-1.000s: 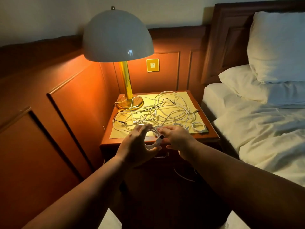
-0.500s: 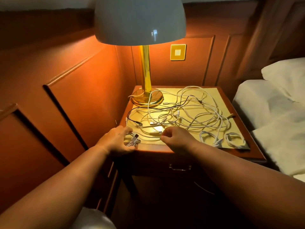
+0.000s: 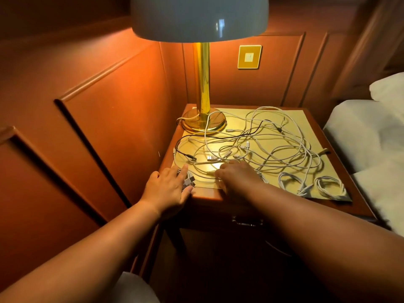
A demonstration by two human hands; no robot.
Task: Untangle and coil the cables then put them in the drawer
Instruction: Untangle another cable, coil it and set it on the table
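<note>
Cables: white tangle [image 3: 258, 145] spread across the nightstand [image 3: 207, 195] top, just beyond both hands.
Coils: 2 bundles [image 3: 290, 180] at the front right.
Left hand [image 3: 168, 189]: fingers flat on a small coiled cable [image 3: 189, 182] at the front-left corner.
Right hand [image 3: 238, 178]: knuckles up on the tangle's near edge; grip hidden, cannot tell.
Drawer handle [image 3: 247, 221]: below the right wrist.

A messy pile of white cables [image 3: 262, 145] lies on the bench [image 3: 207, 194] beside a gold lamp [image 3: 202, 84]. The left hand [image 3: 168, 189] rests flat on a small coiled cable [image 3: 189, 181]. The right hand [image 3: 237, 176] touches the pile.
</note>
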